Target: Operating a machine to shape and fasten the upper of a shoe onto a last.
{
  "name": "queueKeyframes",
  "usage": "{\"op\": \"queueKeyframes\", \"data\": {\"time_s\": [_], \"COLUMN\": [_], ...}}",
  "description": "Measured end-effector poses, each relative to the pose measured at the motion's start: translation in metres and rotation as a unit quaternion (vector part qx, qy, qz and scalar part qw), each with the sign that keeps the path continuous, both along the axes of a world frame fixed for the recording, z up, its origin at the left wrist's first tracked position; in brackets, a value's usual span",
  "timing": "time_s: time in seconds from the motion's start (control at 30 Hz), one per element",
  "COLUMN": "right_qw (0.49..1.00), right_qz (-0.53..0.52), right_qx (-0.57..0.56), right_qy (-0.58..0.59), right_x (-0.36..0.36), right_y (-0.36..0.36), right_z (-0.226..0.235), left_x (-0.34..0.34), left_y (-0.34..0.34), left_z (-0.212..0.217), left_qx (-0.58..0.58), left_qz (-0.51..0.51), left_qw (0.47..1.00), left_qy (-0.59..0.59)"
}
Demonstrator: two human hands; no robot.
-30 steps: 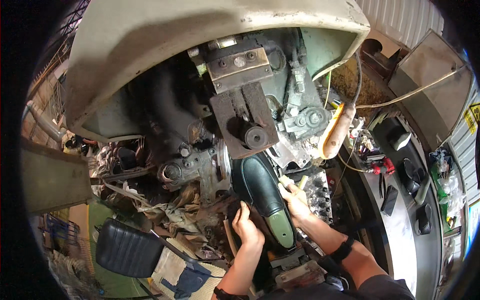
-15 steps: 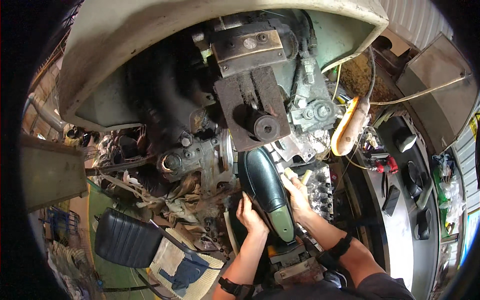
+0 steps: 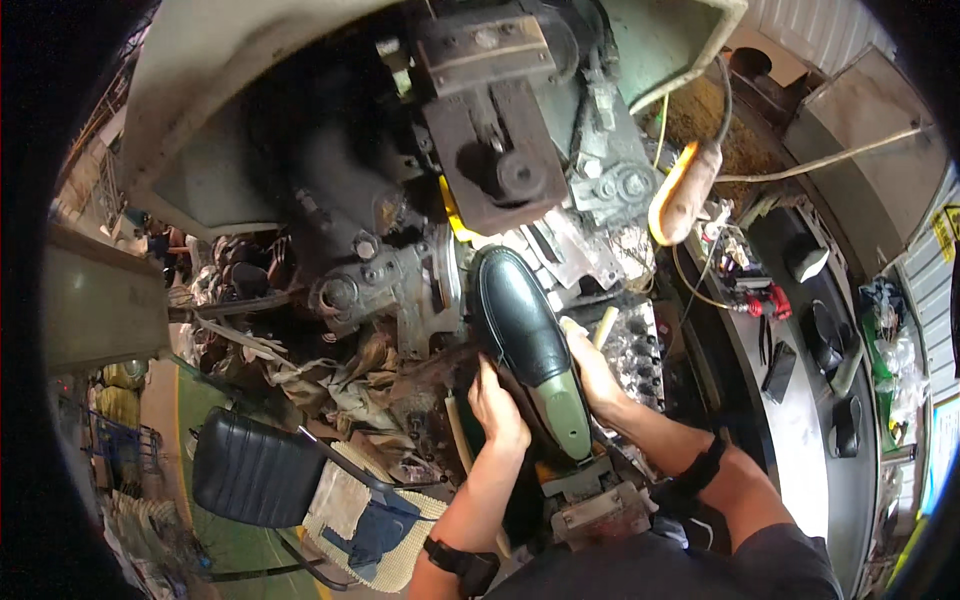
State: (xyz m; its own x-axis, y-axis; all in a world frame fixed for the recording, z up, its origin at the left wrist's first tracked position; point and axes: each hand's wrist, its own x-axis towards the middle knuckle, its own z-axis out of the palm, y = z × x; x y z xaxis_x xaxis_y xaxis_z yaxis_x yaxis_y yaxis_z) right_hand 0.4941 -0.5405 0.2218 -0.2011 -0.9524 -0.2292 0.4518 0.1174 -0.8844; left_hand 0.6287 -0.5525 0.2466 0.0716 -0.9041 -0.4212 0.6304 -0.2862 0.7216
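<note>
Head view: black leather-like shoe upper point(image 3: 525, 320) on smooth green last point(image 3: 562, 412), toe near dark rectangular metal block point(image 3: 490, 135); left hand point(image 3: 498, 405) and right hand point(image 3: 594, 375) at opposite sides, fingers hold it between them; black ribbed chair point(image 3: 258, 467) left.

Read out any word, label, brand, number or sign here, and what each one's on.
None can be read.
Yellow sign on the corrugated wall: too small and blurred.
Blue-and-white panel at the far right: too blurred.
Green shoe last in the black upper: any marking too faint to read.
</note>
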Motion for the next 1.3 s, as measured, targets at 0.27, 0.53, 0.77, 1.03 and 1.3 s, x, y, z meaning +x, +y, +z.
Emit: {"op": "queueKeyframes", "data": {"time_s": [0.27, 0.53, 0.77, 1.03, 1.3], "right_qw": [0.984, 0.988, 0.983, 0.972, 0.983], "right_qz": [0.080, 0.005, 0.076, 0.063, -0.016], "right_qx": [0.106, 0.124, 0.092, 0.116, 0.128], "right_qy": [-0.114, -0.095, -0.140, 0.196, 0.129], "right_x": [0.006, 0.013, -0.001, -0.114, -0.119], "right_y": [0.028, 0.021, 0.025, 0.084, 0.116], "right_z": [0.010, 0.000, -0.005, 0.004, -0.012], "left_x": [-0.020, -0.018, -0.017, 0.154, 0.209], "left_y": [0.023, 0.010, 0.011, 0.086, 0.162], "left_z": [-0.006, -0.031, -0.033, -0.149, -0.291], "left_qx": [-0.060, -0.092, -0.076, -0.082, 0.225], "left_qz": [-0.046, -0.028, -0.044, 0.116, -0.102], "left_qw": [0.997, 0.995, 0.996, 0.896, 0.906], "left_qy": [0.002, 0.000, 0.002, -0.422, -0.345]}}
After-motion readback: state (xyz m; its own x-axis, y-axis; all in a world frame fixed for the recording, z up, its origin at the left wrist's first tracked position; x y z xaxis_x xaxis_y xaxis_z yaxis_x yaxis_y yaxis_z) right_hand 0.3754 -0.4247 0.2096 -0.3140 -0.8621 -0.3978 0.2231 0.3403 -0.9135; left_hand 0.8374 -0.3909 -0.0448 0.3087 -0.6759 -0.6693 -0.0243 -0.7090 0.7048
